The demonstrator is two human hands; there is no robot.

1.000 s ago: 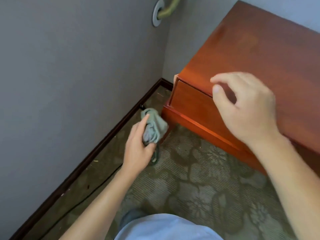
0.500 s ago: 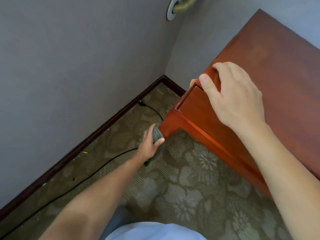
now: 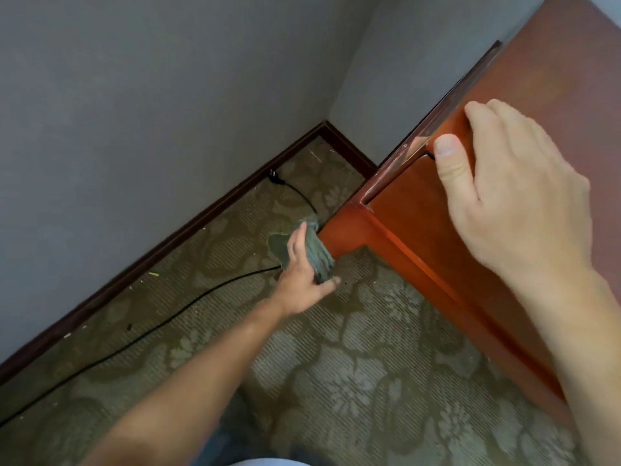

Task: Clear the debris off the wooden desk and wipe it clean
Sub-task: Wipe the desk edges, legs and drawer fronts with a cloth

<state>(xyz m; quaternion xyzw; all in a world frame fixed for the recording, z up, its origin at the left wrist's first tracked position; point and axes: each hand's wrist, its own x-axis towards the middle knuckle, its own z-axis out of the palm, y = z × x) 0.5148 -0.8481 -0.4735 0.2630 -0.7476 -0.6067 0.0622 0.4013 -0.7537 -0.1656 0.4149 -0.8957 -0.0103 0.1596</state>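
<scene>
Grey-walled corner, patterned carpet (image 3: 353, 364), and the wooden desk (image 3: 420, 223) juts in from the right. Left hand (image 3: 302, 274) clutches a grey rag (image 3: 317, 253) against the desk's lower corner post, wiping. Right hand (image 3: 510, 196) curls over the desk's top edge, likely bracing.

**One head camera, looking down**

There is only one view. It looks from the person's head steeply down at the room corner, close over the desk (image 3: 504, 230) edge, with the carpet (image 3: 353, 381) far below.

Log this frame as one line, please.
left hand presses grey cloth against desk leg | right hand grips desk top edge
</scene>
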